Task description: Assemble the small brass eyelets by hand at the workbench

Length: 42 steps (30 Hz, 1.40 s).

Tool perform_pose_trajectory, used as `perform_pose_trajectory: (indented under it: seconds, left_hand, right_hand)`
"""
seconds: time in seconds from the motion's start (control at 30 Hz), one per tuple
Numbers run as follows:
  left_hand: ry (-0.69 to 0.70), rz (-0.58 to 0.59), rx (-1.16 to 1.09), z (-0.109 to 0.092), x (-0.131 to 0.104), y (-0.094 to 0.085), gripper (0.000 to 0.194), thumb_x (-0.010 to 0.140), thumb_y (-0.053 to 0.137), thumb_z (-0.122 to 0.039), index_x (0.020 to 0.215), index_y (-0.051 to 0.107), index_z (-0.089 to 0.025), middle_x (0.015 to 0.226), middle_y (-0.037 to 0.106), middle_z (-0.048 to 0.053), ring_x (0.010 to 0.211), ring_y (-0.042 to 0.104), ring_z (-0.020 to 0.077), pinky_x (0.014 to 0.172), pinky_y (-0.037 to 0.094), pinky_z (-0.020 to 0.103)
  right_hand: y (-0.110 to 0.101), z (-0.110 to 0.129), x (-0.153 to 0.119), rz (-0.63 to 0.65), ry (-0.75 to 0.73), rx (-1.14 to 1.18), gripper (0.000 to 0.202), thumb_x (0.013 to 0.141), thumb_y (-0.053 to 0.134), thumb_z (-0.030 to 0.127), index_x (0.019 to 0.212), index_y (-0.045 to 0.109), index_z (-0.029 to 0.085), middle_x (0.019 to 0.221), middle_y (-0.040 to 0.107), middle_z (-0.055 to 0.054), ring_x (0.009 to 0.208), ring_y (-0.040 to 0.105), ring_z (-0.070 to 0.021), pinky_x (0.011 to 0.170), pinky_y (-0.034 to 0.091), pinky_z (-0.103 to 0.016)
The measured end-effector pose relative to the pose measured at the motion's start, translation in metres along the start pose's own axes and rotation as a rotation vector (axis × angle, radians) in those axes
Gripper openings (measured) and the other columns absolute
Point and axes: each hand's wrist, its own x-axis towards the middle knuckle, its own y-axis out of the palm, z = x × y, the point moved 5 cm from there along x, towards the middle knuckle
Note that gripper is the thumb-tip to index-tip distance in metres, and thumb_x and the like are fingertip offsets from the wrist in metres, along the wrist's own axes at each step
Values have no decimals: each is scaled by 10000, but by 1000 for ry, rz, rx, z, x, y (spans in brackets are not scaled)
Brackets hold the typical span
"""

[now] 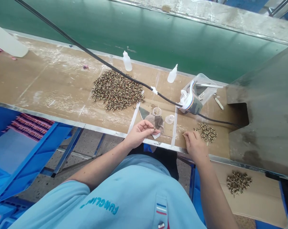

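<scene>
1. Across the middle of the frame: bench, brown-topped, pale-edged, scuffed with whitish marks.
2. Centre, at the bench's near edge: left hand, thumb and fingers pinched on one small dark piece, above a brown-grey cloth scrap.
3. Right of centre, same edge: right hand, fingers curled inward, tips low over the bench; whether they grip anything is too small to tell.
4. Just beyond the right hand: small pile of curled brass-and-dark pieces.
5. Left of centre: large pile of like pieces, spread broadly on the bench.
6. Lower right: third pile, similar in look, on a cardboard sheet below bench level.
7. Near the cloth scrap: clear cup; to its right, a clear round dish.
8. Upper centre, along the far edge: two white squeeze bottles, both upright, well apart.
9. Right of centre, far side: clear plastic box with assorted contents, a striped band at its near side.
10. From upper left to right: black cable, passing above the large pile.
11. Left, below the bench: blue tray with pink-and-dark patterned strips.
</scene>
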Motion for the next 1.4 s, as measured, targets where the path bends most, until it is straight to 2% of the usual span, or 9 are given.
perform_pose_trajectory:
  seconds: [0.6,0.77,1.0,1.1,1.4]
  left_hand:
    - [13,-1,24,-1,-1,1,286,641,781,-264,756,548,-145,688,684,4,775,700,170,762,528,266]
    - [-14,24,63,0,-8,17,275,670,761,-274,767,538,-145,738,687,21,787,696,171,774,528,281]
    - [-136,114,46,26,-7,46,333,654,768,-333,766,523,-139,733,689,36,791,690,164,795,512,289]
    - [-154,91,49,34,-3,51,337,645,773,-330,764,524,-137,737,687,36,785,685,157,788,502,285]
    - [-81,-17,36,42,11,59,236,664,755,-228,754,553,-145,788,666,23,810,646,129,829,475,293]
  right_hand:
    - [1,-1,0,-15,48,29,332,950,360,334,841,637,190,836,618,-45,607,524,-95,499,290,-221]
    - [1,-3,2,11,90,63,331,950,357,336,838,633,191,856,613,-42,633,535,-97,501,297,-213]
    - [3,-2,2,10,74,29,348,953,343,333,827,629,178,827,599,-46,616,528,-96,484,290,-211]
    - [4,-2,1,2,69,12,364,955,327,337,829,630,180,818,591,-49,592,512,-98,473,288,-216]
    - [9,-7,3,52,108,94,334,944,344,331,815,618,191,828,588,-49,602,514,-111,469,282,-230]
